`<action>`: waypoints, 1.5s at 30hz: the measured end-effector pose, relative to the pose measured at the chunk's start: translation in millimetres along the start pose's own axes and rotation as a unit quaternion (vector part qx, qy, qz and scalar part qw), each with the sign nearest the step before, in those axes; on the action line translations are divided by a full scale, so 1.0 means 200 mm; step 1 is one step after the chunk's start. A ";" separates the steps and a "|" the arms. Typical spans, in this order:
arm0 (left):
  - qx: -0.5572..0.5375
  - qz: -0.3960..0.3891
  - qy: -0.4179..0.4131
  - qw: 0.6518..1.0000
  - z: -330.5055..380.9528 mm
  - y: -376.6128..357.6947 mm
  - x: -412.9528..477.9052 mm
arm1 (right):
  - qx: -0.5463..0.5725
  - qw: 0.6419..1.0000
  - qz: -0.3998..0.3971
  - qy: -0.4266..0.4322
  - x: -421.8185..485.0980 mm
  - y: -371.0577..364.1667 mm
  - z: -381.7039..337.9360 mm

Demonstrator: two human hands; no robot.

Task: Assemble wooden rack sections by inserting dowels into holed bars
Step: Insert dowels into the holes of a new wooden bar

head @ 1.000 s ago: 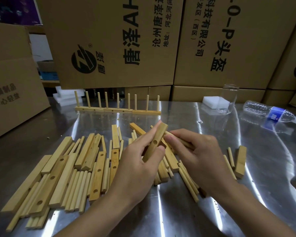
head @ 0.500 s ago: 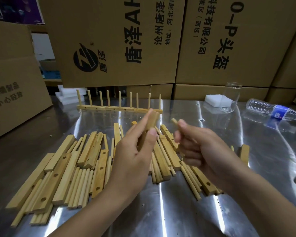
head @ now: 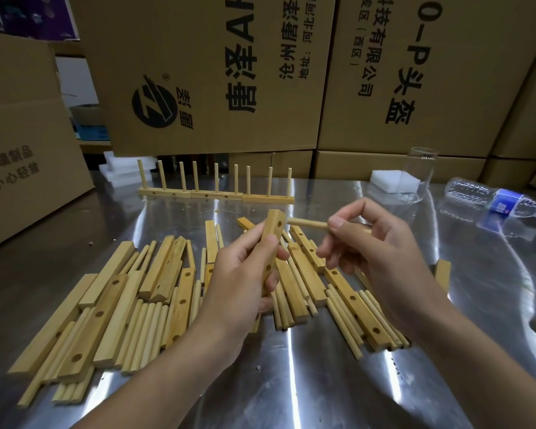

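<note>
My left hand (head: 245, 274) grips a holed wooden bar (head: 272, 233), held nearly upright above the table, its holes facing right. My right hand (head: 372, 252) pinches a dowel (head: 307, 223) that lies level, its left tip just beside the bar's upper hole. I cannot tell whether the tip is inside the hole. Under both hands, loose bars and dowels (head: 130, 305) are spread over the shiny metal table (head: 291, 366). Finished rack sections (head: 215, 193) with upright dowels stand in a row at the back.
Big cardboard boxes (head: 217, 72) wall off the back, and another box (head: 22, 150) stands at the left. A white foam block (head: 390, 180), a clear glass (head: 418, 174) and a lying plastic water bottle (head: 492, 199) sit at the back right.
The bar has turned more upright, its holes now facing right. My right hand has lifted the dowel from the pile and swung it level, tip at the bar's upper hole.
</note>
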State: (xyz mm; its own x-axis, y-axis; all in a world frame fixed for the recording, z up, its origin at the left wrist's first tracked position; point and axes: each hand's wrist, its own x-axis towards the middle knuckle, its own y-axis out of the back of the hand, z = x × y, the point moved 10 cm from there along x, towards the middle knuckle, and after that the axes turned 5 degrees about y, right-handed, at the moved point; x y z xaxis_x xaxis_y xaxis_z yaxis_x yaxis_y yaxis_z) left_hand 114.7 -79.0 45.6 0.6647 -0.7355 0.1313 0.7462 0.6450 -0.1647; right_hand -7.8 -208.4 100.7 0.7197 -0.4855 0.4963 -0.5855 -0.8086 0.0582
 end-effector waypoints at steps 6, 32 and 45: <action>-0.009 -0.018 -0.016 1.000 0.02 -0.03 -0.01 | -0.055 0.997 -0.041 0.037 -0.01 -0.07 -0.03; 0.209 0.010 -0.177 0.962 0.14 -0.08 -0.11 | -0.211 0.974 -0.064 0.059 -0.05 -0.12 -0.06; 0.198 -0.018 -0.160 0.967 0.12 -0.10 -0.09 | 0.135 0.940 -0.157 -0.271 -0.10 -0.12 0.14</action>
State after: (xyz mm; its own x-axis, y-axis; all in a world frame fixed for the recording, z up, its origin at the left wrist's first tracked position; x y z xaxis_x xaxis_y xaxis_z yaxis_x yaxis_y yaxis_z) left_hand 89.1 -74.3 70.6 0.5673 -0.6980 0.4370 0.6824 0.6955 0.2250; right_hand 2.2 -188.1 63.9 0.9682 -0.2485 -0.0281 -0.2501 -0.9594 -0.1302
